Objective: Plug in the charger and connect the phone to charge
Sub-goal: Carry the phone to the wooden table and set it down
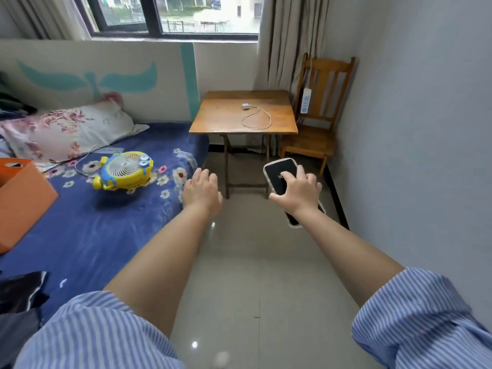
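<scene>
My right hand [299,194] grips a black phone [279,174] in a clear case, screen up and lit, held over the floor in front of the table. My left hand [202,191] hovers empty with fingers apart, near the bed's corner. A small white charger [245,106] lies on the wooden folding table [213,121], and its white cable [257,119] loops toward the table's front edge. A white power strip [306,100] hangs on the back of the wooden chair [316,141] to the right of the table.
A bed with a blue floral sheet [106,230] runs along the left, carrying a yellow toy fan [125,170], a floral pillow [66,129] and an orange box [18,201]. A grey wall [412,129] closes the right side. Beige tiled floor [253,275] lies between.
</scene>
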Demonstrator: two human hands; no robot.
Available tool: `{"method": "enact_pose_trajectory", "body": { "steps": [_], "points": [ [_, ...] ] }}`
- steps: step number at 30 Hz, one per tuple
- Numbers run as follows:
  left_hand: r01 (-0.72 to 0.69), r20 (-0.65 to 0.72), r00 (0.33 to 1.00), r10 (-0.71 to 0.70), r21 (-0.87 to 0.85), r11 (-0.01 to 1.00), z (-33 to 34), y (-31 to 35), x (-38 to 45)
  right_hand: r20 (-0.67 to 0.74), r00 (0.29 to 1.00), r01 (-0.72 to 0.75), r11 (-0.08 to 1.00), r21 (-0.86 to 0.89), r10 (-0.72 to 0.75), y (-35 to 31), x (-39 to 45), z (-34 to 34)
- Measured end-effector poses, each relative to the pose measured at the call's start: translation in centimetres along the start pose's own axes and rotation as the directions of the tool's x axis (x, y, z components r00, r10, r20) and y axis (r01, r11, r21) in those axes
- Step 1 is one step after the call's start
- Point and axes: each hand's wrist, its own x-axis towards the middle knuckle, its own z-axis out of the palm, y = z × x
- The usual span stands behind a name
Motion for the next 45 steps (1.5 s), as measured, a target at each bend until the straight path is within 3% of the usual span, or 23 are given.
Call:
{"method": "enact_pose_trajectory", "body": {
  "steps": [17, 29, 37, 45],
  "points": [
    [-0.024, 0.032, 0.999, 0.021, 0.092, 0.995, 2.1, -7.9, 41.8, 0.017, 1.000, 0.004, 1.000, -0.018, -0.004, -7.5, 41.2, 11.0],
    [0.105, 0.069, 0.991, -0.111, 0.083, 0.991, 7.9, -11.7, 68.0, 0.194, 0.974, 0.118, 0.993, 0.010, -0.117, -10.5, 68.9, 21.9],
    [0.178, 0.168, 0.968, -0.188, 0.072, 0.981, 12.9, -16.9, 78.6, 0.321, 0.930, 0.184, 0.983, 0.014, -0.179, -14.6, 79.6, 30.3],
    [0.161, 0.326, 0.932, -0.157, 0.016, 0.987, 20.0, -21.9, 86.2, 0.454, 0.888, 0.100, 0.995, -0.025, -0.077, -17.5, 86.7, 39.5]
  ]
}}
